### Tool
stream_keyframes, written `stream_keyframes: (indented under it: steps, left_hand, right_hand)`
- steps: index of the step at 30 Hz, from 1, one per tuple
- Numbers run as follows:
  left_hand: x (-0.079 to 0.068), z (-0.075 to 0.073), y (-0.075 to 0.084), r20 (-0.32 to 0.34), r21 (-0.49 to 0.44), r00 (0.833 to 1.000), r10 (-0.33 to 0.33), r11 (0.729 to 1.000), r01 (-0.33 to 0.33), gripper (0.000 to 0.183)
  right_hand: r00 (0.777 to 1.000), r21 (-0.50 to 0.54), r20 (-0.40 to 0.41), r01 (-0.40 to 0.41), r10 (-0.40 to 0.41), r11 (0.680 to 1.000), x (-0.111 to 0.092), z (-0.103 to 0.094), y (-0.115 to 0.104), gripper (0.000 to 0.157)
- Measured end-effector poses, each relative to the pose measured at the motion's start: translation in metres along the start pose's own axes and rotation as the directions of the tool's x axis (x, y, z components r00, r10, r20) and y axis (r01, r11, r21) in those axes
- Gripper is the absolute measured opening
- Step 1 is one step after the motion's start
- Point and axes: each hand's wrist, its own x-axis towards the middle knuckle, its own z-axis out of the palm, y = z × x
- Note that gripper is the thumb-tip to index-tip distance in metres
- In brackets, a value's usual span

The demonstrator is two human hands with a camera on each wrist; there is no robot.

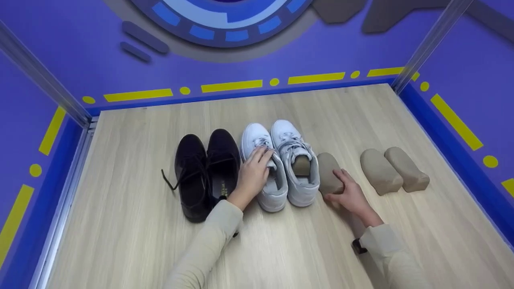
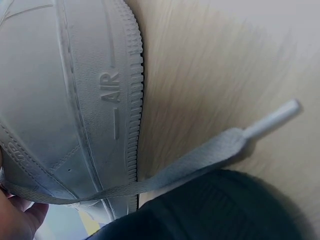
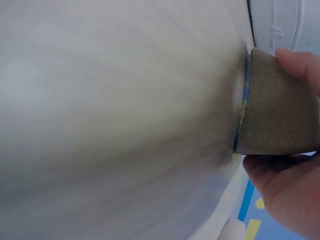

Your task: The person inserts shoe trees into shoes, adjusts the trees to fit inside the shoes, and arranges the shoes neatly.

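Observation:
A pair of white sneakers stands side by side, toes away from me. My left hand (image 1: 253,172) grips the left white sneaker (image 1: 273,196) around its tongue and laces; the thumb is largely hidden. In the left wrist view, a loose lace (image 2: 200,162) hangs past the fingers. Inside the right white sneaker (image 1: 303,194) sits a tan block, seen through the opening. Just right of it, my right hand (image 1: 353,196) holds a tan shoe insert (image 1: 329,168) near its blunt end. Thumb and fingers lie on opposite sides of this insert (image 3: 282,107) in the right wrist view.
Left of the sneakers stand two black lace-up shoes (image 1: 190,176), one lace sticking out leftward. Two more tan shoe inserts (image 1: 379,170) lie to the right. The wooden surface (image 1: 132,160) is bounded by blue-purple panels (image 1: 225,72) at the back and sides.

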Motion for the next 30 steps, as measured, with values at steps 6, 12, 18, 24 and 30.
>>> stream_keyframes:
  steps: [6, 12, 18, 24, 30]
  left_hand:
    - [0.0, 0.0, 0.001, -0.005, -0.001, 1.0, -0.002, 1.0, 0.002, 0.049]
    - [0.0, 0.0, 0.001, -0.01, -0.007, 1.0, 0.006, 1.0, -0.006, 0.049]
    - [0.0, 0.0, 0.0, -0.002, -0.012, 1.0, 0.001, 1.0, -0.001, 0.048]
    - [0.0, 0.0, 0.0, -0.004, -0.019, 1.0, 0.002, 1.0, -0.002, 0.047]
    - [0.001, -0.001, 0.0, 0.013, -0.016, 1.0, 0.0, 1.0, 0.0, 0.048]
  right_hand:
    - [1.0, -0.004, -0.016, -0.001, 0.001, 1.0, 0.0, -0.001, -0.002, 0.081]
    - [0.999, 0.02, -0.043, 0.017, -0.016, 1.0, -0.002, -0.002, -0.006, 0.078]
    - [0.999, 0.038, -0.041, 0.013, -0.011, 0.999, -0.002, -0.005, -0.009, 0.077]
    - [0.998, 0.012, -0.059, 0.008, -0.007, 1.0, -0.004, -0.009, -0.015, 0.078]
    - [0.997, -0.029, -0.073, -0.003, 0.001, 1.0, -0.005, -0.014, -0.023, 0.075]
